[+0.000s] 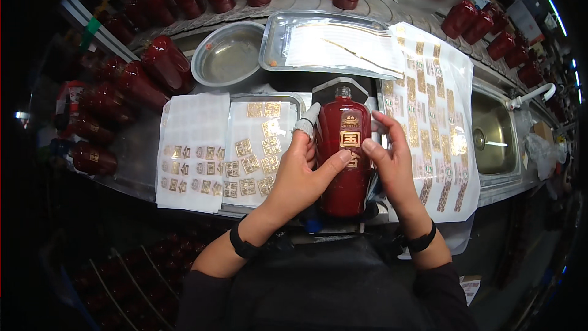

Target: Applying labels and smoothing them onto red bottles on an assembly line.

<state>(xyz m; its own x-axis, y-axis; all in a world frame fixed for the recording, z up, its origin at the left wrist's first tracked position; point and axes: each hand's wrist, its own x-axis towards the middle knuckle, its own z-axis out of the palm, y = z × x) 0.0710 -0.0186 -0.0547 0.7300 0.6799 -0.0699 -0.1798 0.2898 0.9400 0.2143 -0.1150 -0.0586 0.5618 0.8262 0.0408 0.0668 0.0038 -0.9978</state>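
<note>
A dark red glass bottle [344,190] with a short clear neck lies in front of me, its neck pointing away. Gold decals run down its face: an emblem above and square characters below. My left hand [304,168] is wrapped round the bottle's left side, its thumb pressed on the lowest gold character. A white cover sits on one of its fingertips. From the right, my right hand [393,162] grips the bottle, thumb against the gold character and fingers bent along the side. A dark angular support [361,89] shows behind the neck. Both wrists wear black bands.
Sheets of gold decals lie on the left [191,116] and right [450,129]. Beyond are a round metal basin [205,64] and a metal tray [277,30] with white paper. Red bottles [165,64] crowd the left; others ride the curved conveyor [300,0]. A sink [499,119] stands right.
</note>
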